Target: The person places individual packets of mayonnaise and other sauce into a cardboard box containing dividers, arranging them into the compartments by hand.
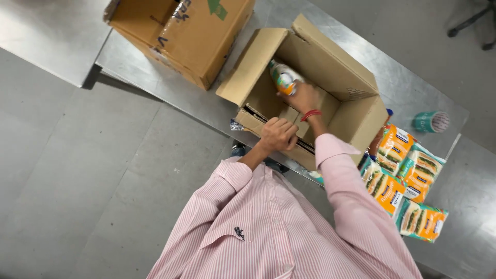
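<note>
Inside one box — one packet.

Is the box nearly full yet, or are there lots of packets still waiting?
Just beginning, it seems. Done: the open box stands ready on the metal table, and its inside looks mostly bare. In hand: the right hand lowers a white packet into it while the left hand grips the near wall. Left: a cluster of orange and green packets waits beside the box.
</note>
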